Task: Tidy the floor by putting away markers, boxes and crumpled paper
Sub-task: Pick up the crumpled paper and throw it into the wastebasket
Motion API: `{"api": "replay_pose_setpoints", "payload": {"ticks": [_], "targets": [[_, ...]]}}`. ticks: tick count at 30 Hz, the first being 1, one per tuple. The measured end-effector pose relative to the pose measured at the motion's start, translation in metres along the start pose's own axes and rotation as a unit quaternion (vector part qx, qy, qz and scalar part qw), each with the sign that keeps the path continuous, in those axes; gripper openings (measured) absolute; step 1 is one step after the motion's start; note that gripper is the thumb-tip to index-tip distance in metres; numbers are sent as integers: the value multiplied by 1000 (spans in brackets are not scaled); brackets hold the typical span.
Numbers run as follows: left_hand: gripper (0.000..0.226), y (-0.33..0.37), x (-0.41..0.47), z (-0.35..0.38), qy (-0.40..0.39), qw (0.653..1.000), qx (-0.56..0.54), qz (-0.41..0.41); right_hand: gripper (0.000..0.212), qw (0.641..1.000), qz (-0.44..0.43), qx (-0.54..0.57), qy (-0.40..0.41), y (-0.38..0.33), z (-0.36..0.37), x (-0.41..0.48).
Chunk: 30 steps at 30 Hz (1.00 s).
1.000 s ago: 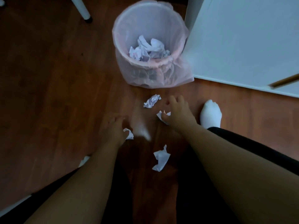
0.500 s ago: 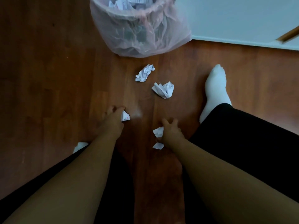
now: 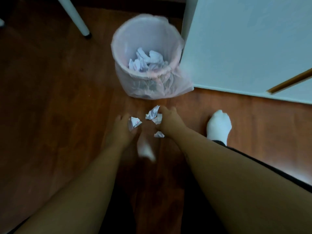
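My left hand (image 3: 120,130) is closed around a crumpled white paper ball (image 3: 134,123) just above the wooden floor. My right hand (image 3: 168,123) grips crumpled paper too: one wad (image 3: 157,119) sticks out by the fingers and a smaller scrap (image 3: 159,134) shows below the palm. Another crumpled paper (image 3: 152,113) lies at the right fingertips; I cannot tell whether it is held or on the floor. The bin (image 3: 125,36), lined with a pink plastic bag, stands just beyond both hands and holds several crumpled papers (image 3: 146,62).
A white cabinet or table surface (image 3: 244,48) fills the upper right, with a wooden stick (image 3: 290,81) across its corner. A white furniture leg (image 3: 76,17) stands at upper left. My white-socked foot (image 3: 218,125) rests right of the hands. A bright glare patch (image 3: 145,149) shines on the floor.
The right hand picked up the paper near my knees and moved forward to the papers in front of the bin. The left hand, still holding its ball, moved forward too. The view tilted up.
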<state>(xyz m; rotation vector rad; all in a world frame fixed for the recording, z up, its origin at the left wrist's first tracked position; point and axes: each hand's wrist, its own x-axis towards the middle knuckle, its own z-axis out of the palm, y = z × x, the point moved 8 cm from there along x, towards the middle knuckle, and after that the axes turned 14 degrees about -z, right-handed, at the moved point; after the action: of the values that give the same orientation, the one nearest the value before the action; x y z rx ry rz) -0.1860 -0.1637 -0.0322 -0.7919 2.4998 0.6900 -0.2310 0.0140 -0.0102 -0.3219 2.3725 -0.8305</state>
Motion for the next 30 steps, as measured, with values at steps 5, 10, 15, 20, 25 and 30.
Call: {"api": "replay_pose_setpoints", "payload": {"ticks": [5,10,15,20,25,30], "targets": [[45,61,-17,-74,83,988,-106,70,54,994,-110,-19,-14,-61,-74,0],[47,113,-27,-145,161,964,-188,99,50,990,-129,-15,56,-72,-142,0],[51,141,-12,-164,145,974,-144,97,52,983,-117,40,135,-82,-181,20],[64,154,7,-167,130,961,-230,82,68,977,-118,69,164,-88,-200,42],[55,152,12,-161,140,958,-244,59,63,977,-124,55,164,-79,-199,55],[11,117,0,-161,224,955,-191,30,17,966,-102,47,235,-63,-196,50]]}}
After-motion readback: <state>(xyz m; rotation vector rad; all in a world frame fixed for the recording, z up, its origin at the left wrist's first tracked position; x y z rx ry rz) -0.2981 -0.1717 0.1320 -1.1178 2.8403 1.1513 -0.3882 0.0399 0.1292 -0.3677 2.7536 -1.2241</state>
